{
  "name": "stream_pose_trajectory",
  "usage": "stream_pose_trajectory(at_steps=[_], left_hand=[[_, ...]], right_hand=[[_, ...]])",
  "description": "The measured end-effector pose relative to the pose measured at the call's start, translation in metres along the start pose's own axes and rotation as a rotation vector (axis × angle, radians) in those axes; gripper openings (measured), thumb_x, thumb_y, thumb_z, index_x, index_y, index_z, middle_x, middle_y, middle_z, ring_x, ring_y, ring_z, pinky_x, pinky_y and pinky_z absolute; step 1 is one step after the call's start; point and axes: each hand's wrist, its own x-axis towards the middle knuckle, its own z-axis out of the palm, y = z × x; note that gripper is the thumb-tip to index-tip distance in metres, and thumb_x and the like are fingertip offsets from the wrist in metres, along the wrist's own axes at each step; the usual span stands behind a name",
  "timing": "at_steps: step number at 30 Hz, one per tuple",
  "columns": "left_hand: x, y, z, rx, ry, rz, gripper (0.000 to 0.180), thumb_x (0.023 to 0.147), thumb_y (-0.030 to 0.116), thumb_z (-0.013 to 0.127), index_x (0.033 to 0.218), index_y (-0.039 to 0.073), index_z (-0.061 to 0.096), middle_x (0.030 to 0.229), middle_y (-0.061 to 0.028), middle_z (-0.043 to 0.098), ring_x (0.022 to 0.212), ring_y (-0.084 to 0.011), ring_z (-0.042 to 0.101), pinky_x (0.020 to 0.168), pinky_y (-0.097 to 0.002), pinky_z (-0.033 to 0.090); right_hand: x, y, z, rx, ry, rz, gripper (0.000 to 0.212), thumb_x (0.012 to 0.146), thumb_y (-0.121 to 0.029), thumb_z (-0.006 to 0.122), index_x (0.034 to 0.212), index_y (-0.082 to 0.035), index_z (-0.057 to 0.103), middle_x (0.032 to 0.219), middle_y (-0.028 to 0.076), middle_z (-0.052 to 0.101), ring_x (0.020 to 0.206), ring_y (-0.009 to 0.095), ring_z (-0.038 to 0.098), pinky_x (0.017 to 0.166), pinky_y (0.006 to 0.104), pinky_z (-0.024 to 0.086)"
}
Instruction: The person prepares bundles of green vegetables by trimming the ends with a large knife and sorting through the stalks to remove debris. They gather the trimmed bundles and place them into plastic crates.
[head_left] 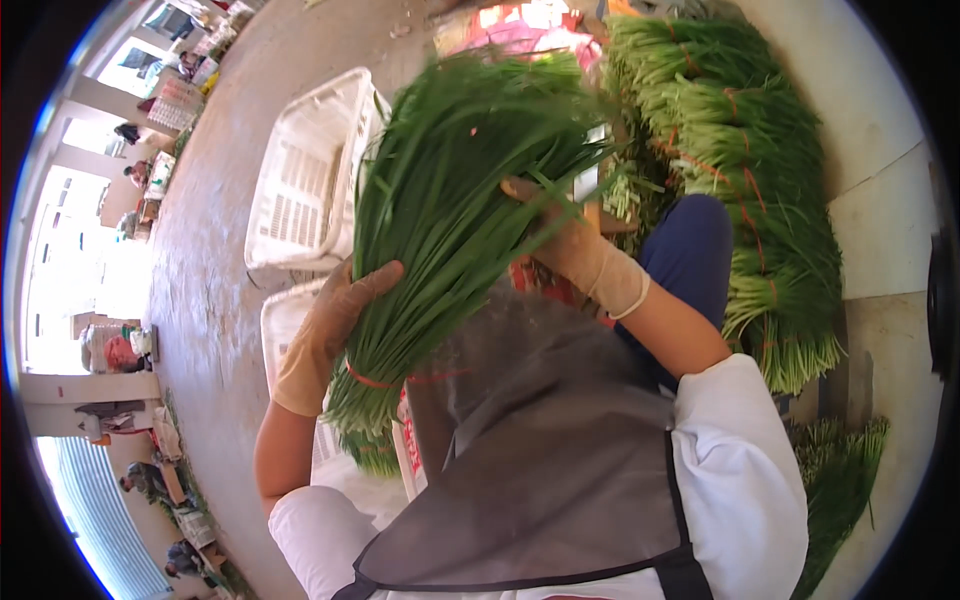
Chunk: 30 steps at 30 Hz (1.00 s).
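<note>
A large bundle of garlic chives (pixel 440 200), tied with a red band near its pale stem ends, is held up in front of my apron. My left hand (pixel 345 310), in a thin pale glove, grips the bundle's left side just above the band, thumb across the front. At the right edge of the leaves is my gloved right hand (pixel 565 235). Its thumb lies over the leaves, while its other fingers are mostly hidden. The leaf tips at the upper right are smeared by motion.
Left of the bundle stands a white plastic crate (pixel 300 190); another white crate (pixel 285 310), nearer me, has chives in it. Tied chive bundles (pixel 740 150) are piled at the right, with more chives (pixel 845 480) below. Several people sit along the far left wall.
</note>
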Motion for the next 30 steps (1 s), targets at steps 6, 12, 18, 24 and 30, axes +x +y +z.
stream_pose_trajectory(at_steps=[6,12,18,24,30], left_hand=[[-0.053,-0.102,-0.027,-0.25,0.168,-0.188,0.046,0.089,0.024,0.069,0.126,0.0,0.055,0.109,-0.0091,0.068,0.093,-0.0174,0.067,0.081,-0.0304,0.055],[-0.064,-0.139,-0.009,-0.282,0.351,-0.131,0.04,0.088,0.024,0.069,0.117,-0.002,0.061,0.103,-0.0096,0.068,0.086,-0.0164,0.066,0.077,-0.0279,0.054],[-0.067,-0.134,0.004,-0.257,0.387,-0.112,0.032,0.088,0.019,0.07,0.112,-0.001,0.064,0.097,-0.0074,0.069,0.081,-0.0138,0.066,0.073,-0.0269,0.054],[-0.054,-0.131,0.0,-0.429,0.588,-0.079,0.025,0.088,0.013,0.069,0.11,0.002,0.064,0.097,-0.0088,0.07,0.08,-0.0169,0.068,0.07,-0.0289,0.057],[-0.047,-0.126,0.002,-0.54,0.613,-0.053,0.028,0.09,0.011,0.066,0.115,0.001,0.06,0.1,-0.0101,0.069,0.082,-0.0197,0.069,0.07,-0.031,0.06]], right_hand=[[-0.031,-0.041,-0.022,0.432,0.205,0.594,0.024,0.086,-0.005,0.063,0.109,0.001,0.062,0.105,0.011,0.068,0.095,0.021,0.067,0.092,0.0362,0.053],[-0.032,-0.021,-0.094,-1.406,0.203,0.033,0.022,0.089,-0.012,0.062,0.11,-0.005,0.065,0.104,0.011,0.067,0.096,0.022,0.064,0.083,0.0327,0.05],[-0.018,-0.062,0.035,-1.218,-0.463,-0.737,0.032,0.085,-0.027,0.069,0.109,-0.007,0.062,0.109,0.007,0.064,0.102,0.026,0.06,0.088,0.0392,0.047],[-0.049,-0.01,0.02,-1.499,-0.69,-0.399,0.029,0.077,-0.029,0.074,0.099,-0.011,0.067,0.087,0.003,0.061,0.083,0.024,0.059,0.075,0.0364,0.047],[-0.052,-0.016,0.007,-1.388,-0.651,-0.245,0.02,0.084,-0.027,0.069,0.092,-0.009,0.068,0.084,0.006,0.063,0.078,0.027,0.06,0.07,0.0365,0.047]])
